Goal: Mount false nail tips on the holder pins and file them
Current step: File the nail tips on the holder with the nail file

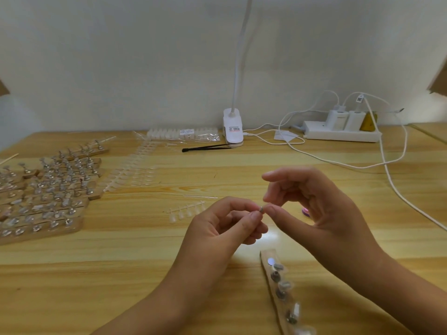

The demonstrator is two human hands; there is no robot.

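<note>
My left hand [227, 223] pinches a small metal holder pin [261, 209] between thumb and forefinger above the table's middle. My right hand [314, 204] meets it from the right, thumb and forefinger tips pressed at the pin's end; whether a nail tip lies between them cannot be seen. Below the hands lies a wooden holder strip [271, 276] carrying several pins with clear nail tips. A short sprue of clear nail tips [186, 211] lies left of the hands.
Many wooden strips with mounted tips [48, 189] fill the left side. Loose tip sprues [135, 170], a bag of tips [183, 134], black tweezers [205, 147], a clip lamp [232, 129] and a power strip [341, 134] with white cables [391, 180] lie behind. A pink object [306, 211] peeks past my right hand.
</note>
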